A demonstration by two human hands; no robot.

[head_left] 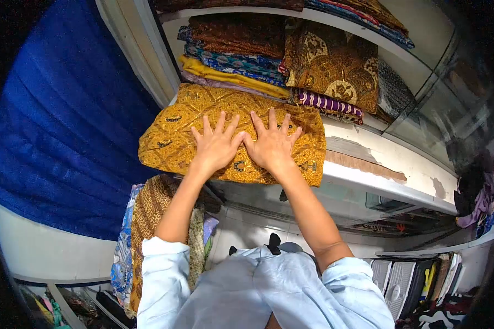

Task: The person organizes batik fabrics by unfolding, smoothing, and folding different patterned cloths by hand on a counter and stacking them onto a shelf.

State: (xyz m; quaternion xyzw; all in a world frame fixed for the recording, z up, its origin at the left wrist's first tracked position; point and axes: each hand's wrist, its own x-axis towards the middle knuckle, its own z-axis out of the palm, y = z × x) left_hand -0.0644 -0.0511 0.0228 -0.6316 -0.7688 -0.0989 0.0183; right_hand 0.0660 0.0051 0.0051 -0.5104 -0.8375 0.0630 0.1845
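A folded mustard-yellow batik cloth [170,151] with dark motifs lies on the white shelf ledge, its front edge hanging slightly over. My left hand [214,145] rests flat on it, fingers spread and pointing away from me. Beside it, my right hand [271,142] presses flat on the same cloth with its fingers apart; the two thumbs nearly touch. Neither hand grips anything. Right behind the cloth, a purple and white patterned folded cloth [332,104] and a plain yellow folded cloth [230,77] sit on the shelf.
Stacked folded fabrics [236,41] and a brown-gold batik [332,66] fill the shelf behind. A blue curtain [66,120] hangs at left. Draped cloths [148,219] hang below my left arm. The white ledge [389,151] runs right, its surface peeling. Glass panels stand at right.
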